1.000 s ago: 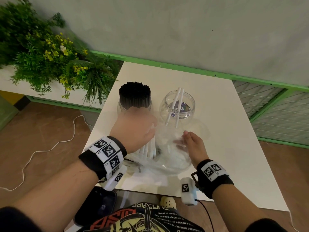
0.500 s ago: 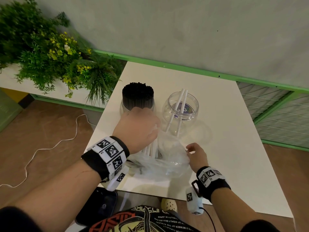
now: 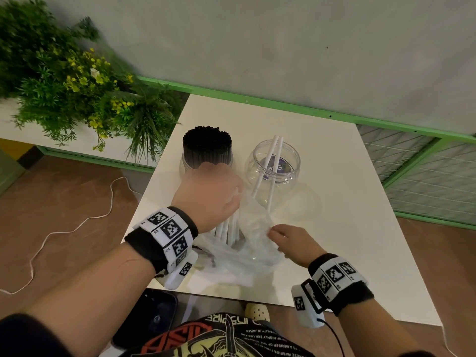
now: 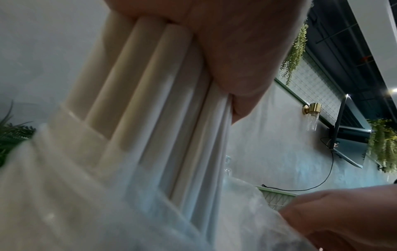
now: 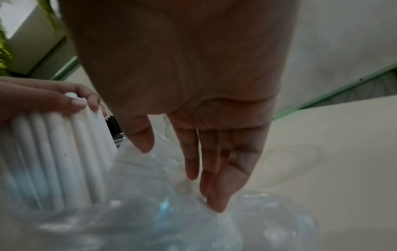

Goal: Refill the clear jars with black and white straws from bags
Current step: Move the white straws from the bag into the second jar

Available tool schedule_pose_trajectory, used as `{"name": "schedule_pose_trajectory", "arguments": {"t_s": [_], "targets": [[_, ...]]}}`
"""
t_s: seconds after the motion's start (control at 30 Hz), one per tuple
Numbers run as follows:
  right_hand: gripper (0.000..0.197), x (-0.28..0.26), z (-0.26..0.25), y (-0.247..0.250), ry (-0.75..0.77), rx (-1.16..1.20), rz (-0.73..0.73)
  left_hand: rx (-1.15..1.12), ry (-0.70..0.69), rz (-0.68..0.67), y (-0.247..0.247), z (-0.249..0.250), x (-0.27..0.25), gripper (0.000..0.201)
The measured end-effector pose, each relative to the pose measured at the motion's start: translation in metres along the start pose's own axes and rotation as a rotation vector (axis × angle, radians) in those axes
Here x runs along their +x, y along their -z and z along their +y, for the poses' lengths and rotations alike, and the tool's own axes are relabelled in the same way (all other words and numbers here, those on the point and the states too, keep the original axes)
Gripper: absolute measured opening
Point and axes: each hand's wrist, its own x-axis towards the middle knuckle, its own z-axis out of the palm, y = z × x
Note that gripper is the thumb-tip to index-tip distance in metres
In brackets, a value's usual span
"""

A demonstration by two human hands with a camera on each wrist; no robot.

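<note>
The left hand (image 3: pixel 211 194), clenched around a bundle of white straws (image 3: pixel 229 229), has lifted it higher from the crinkled clear plastic bag (image 3: pixel 247 248); the right hand (image 3: pixel 291 243), fingers relaxed, steadies the bag for transfer to the near-empty clear jar (image 3: pixel 273 173).

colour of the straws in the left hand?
White straws, gripped by the left hand; clearest in the right wrist view.

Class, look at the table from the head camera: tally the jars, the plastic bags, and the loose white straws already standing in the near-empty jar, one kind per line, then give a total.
Clear jars: 2, the jar packed with black straws and the near-empty jar
Plastic bags: 1, the plastic bag
White straws standing in the near-empty jar: 2
Total: 5
</note>
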Motion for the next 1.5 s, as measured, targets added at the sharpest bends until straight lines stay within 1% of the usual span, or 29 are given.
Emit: {"name": "schedule_pose_trajectory", "arguments": {"t_s": [0.07,0.13,0.17,0.2,0.27,0.37,0.47,0.53,0.6,0.63,0.67,0.7,0.73,0.8,0.87,0.9,0.97,1.03,1.1,1.13,1.17,1.23,1.27,1.3,1.33,1.37,1.4,1.47,1.5], "targets": [[0.052,0.003,-0.001,-0.007,-0.038,0.059,-0.071,-0.002,0.001,-0.007,0.0,0.001,0.0,0.03],[0.076,0.01,-0.005,-0.017,-0.083,0.054,-0.145,-0.004,0.003,-0.011,0.001,0.003,-0.001,0.031],[0.091,0.014,-0.007,-0.023,-0.098,0.046,-0.165,-0.005,0.005,-0.011,0.001,0.003,-0.001,0.031],[0.1,0.018,-0.009,-0.03,-0.107,0.025,-0.166,-0.002,0.007,-0.009,0.001,0.004,-0.001,0.03],[0.091,0.026,-0.011,-0.043,-0.102,-0.061,-0.1,0.006,0.006,-0.009,0.001,0.005,-0.002,0.03],[0.058,0.031,-0.01,-0.057,-0.098,-0.285,-0.002,0.004,0.005,-0.015,0.0,0.006,-0.002,0.029],[0.031,0.045,0.001,-0.05,-0.087,-0.277,-0.008,0.0,0.006,-0.013,0.0,0.006,-0.002,0.027],[0.018,0.053,0.013,-0.032,-0.143,0.019,0.021,-0.006,0.005,-0.006,0.001,0.005,-0.003,0.027],[0.01,0.053,0.025,-0.02,-0.271,0.584,0.098,-0.008,0.01,0.0,0.001,0.002,-0.003,0.027],[0.012,0.05,0.03,-0.019,-0.356,0.858,0.135,-0.008,0.011,-0.002,0.001,0.002,-0.003,0.028],[0.015,0.047,0.036,-0.02,-0.41,1.023,0.161,-0.006,0.008,-0.006,0.001,0.001,-0.003,0.029],[0.017,0.046,0.041,-0.024,-0.438,1.073,0.161,-0.003,0.002,-0.013,0.001,0.002,-0.003,0.03],[0.018,0.045,0.044,-0.03,-0.453,1.052,0.157,0.001,-0.003,-0.02,0.001,0.003,-0.002,0.031],[0.016,0.046,0.05,-0.04,-0.439,0.844,0.212,0.003,-0.001,-0.024,0.001,0.004,-0.002,0.029],[0.014,0.045,0.052,-0.04,-0.342,0.505,0.289,-0.002,0.009,-0.015,0.001,0.002,-0.001,0.026],[0.019,0.042,0.049,-0.036,-0.272,0.39,0.306,-0.002,0.012,-0.013,0.001,0.001,-0.001,0.025],[0.04,0.031,0.045,-0.025,-0.125,0.381,0.32,0.002,0.015,-0.015,0.001,-0.001,0.0,0.025],[0.059,0.019,0.037,-0.015,0.008,0.426,0.424,0.002,0.014,-0.015,0.002,-0.001,0.0,0.028],[0.056,0.004,0.022,-0.009,0.254,0.246,0.638,0.003,0.012,-0.011,0.001,0.001,0.001,0.031],[0.047,-0.001,0.013,-0.01,0.407,0.115,0.735,0.004,0.012,-0.011,0.001,0.001,0.002,0.032],[0.037,-0.004,0.003,-0.014,0.545,-0.006,0.77,0.005,0.012,-0.012,0.0,0.002,0.002,0.033],[0.029,-0.003,-0.011,-0.024,0.763,-0.235,0.669,0.007,0.01,-0.018,0.001,0.002,0.003,0.034],[0.028,0.001,-0.014,-0.028,0.794,-0.346,0.557,0.008,0.01,-0.021,0.001,0.002,0.003,0.034],[0.026,0.006,-0.016,-0.031,0.726,-0.439,0.426,0.008,0.009,-0.024,0.002,0.001,0.003,0.034],[0.025,0.012,-0.013,-0.034,0.603,-0.509,0.307,0.007,0.009,-0.026,0.002,0.001,0.003,0.034],[0.041,0.018,-0.006,-0.035,0.453,-0.538,0.2,0.005,0.009,-0.027,0.003,0.001,0.002,0.033],[0.067,0.024,0.002,-0.037,0.334,-0.513,0.109,0.006,0.008,-0.03,0.003,0.001,0.002,0.033],[0.109,0.035,0.012,-0.04,0.246,-0.397,0.029,0.01,0.008,-0.034,0.004,0.001,0.001,0.031],[0.12,0.041,0.014,-0.045,0.247,-0.348,0.01,0.009,0.011,-0.038,0.004,0.0,0.001,0.03]]}}
